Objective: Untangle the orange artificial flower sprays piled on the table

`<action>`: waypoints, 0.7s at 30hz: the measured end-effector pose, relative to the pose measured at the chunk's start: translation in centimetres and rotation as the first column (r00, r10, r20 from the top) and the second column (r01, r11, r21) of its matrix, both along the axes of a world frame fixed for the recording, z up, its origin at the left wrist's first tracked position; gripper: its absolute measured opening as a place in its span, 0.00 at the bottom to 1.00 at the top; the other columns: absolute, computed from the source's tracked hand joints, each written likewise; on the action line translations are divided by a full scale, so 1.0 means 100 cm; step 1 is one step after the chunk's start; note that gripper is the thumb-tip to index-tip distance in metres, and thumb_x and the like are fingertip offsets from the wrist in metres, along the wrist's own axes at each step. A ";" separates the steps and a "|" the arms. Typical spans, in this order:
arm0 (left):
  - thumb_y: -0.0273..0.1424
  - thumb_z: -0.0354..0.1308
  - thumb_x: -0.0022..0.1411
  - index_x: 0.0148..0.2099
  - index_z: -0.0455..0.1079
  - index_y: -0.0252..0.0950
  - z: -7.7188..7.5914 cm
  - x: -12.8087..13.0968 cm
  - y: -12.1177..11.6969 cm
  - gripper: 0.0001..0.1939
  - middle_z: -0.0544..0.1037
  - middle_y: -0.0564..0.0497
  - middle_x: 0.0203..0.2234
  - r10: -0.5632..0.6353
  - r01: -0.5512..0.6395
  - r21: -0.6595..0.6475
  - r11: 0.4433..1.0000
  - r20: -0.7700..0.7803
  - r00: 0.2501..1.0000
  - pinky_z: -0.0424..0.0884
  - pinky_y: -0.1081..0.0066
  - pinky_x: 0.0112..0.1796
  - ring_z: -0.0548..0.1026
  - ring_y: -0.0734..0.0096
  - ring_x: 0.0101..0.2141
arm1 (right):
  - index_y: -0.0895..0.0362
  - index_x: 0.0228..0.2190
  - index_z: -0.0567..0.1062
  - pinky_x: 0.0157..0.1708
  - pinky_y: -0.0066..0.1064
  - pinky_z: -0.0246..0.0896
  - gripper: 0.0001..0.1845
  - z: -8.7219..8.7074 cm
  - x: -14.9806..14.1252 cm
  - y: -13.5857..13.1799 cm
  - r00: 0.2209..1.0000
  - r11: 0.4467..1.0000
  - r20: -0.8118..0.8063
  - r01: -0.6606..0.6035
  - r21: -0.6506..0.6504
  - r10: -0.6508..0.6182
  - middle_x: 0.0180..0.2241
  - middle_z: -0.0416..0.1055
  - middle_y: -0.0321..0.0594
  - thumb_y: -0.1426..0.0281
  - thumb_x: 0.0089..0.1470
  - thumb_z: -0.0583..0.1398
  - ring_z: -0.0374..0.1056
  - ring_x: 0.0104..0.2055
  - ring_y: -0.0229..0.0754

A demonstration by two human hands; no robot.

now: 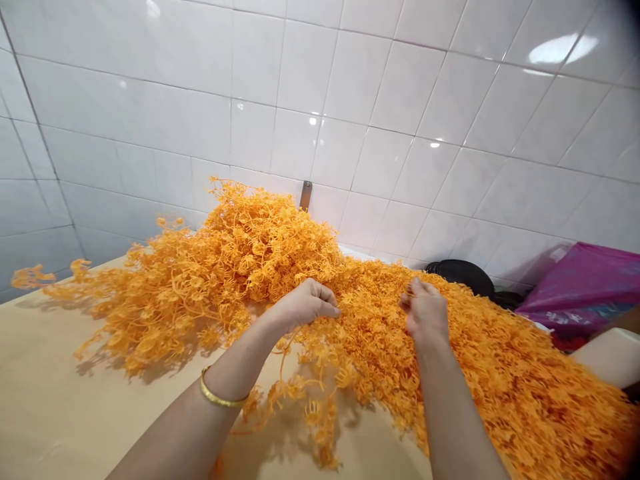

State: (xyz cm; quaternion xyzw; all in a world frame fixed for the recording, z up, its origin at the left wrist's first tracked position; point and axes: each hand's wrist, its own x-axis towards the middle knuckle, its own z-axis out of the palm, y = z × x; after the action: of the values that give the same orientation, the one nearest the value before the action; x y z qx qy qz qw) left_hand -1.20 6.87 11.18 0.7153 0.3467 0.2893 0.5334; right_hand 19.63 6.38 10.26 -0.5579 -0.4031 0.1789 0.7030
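Where the left forearm [180, 423] crosses the tan tabletop [55, 400], a gold-coloured bangle [216, 399] encircles it below the wrist. An orange artificial sprig [314, 412], with branching stems and small open heads, hangs beneath the left hand [311, 303], partly over the tabletop. The left hand is bent at the wrist, its thumb and fingertips drawn close together; whether they pinch the sprig cannot be told. The right hand [427, 310] is well apart from the left, its fingers curled at the loose orange pile [500, 373]; what it grips, if anything, cannot be told owing to blur.

The loose pile, of densely packed small pieces, covers the right side and runs back towards the wall. Beyond the left hand and to its left lies a bushy heap of orange stems [165, 307], some trailing to the table's left edge. At far right, past the pile, are a whitish object [610, 357], a purple bag [575, 287] and black round discs [463, 277]. A narrow dark strip [305, 195] stands against the white tiled wall [300, 73], which carries several light reflections.
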 end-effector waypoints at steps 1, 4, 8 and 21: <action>0.33 0.57 0.41 0.18 0.61 0.33 -0.001 0.000 0.001 0.10 0.52 0.60 0.10 0.019 -0.019 -0.007 1.000 0.012 1.000 0.44 0.75 0.17 0.48 0.83 0.14 | 0.56 0.21 0.59 0.19 0.26 0.48 0.10 0.003 0.009 -0.001 0.995 1.000 -0.100 0.014 -0.011 -0.015 0.22 0.58 0.32 0.64 0.43 0.54 0.51 0.18 0.30; 0.34 0.58 0.41 0.19 0.62 0.34 -0.007 0.003 0.005 0.10 0.52 0.60 0.10 0.060 -0.059 -0.034 0.998 0.030 0.998 0.44 0.75 0.17 0.48 0.83 0.14 | 0.56 0.27 0.64 0.17 0.24 0.47 0.11 0.009 0.017 -0.007 0.982 0.997 -0.179 -0.064 -0.045 0.055 0.21 0.61 0.31 0.67 0.37 0.59 0.52 0.16 0.29; 0.35 0.58 0.41 0.20 0.62 0.34 -0.015 0.008 0.008 0.10 0.54 0.59 0.11 0.092 -0.092 -0.034 0.995 0.011 0.996 0.46 0.75 0.18 0.49 0.83 0.15 | 0.57 0.32 0.69 0.18 0.24 0.48 0.16 0.011 -0.004 -0.013 0.929 0.916 -0.024 -0.368 -0.158 0.369 0.20 0.59 0.31 0.61 0.40 0.59 0.52 0.18 0.29; 0.38 0.56 0.42 0.19 0.59 0.34 -0.017 0.012 0.006 0.14 0.52 0.60 0.11 0.033 -0.033 0.001 0.999 0.027 0.999 0.45 0.75 0.18 0.48 0.83 0.15 | 0.57 0.17 0.61 0.17 0.24 0.43 0.16 -0.002 -0.018 -0.001 0.965 0.964 0.070 -0.259 0.055 0.255 0.16 0.51 0.28 0.59 0.39 0.59 0.45 0.18 0.29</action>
State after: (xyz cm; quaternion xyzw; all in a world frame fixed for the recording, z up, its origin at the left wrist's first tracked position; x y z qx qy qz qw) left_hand -0.02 7.44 9.44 0.7060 0.3508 0.3079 0.5326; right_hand 17.81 6.29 10.09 -0.4836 -0.4991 0.2380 0.6785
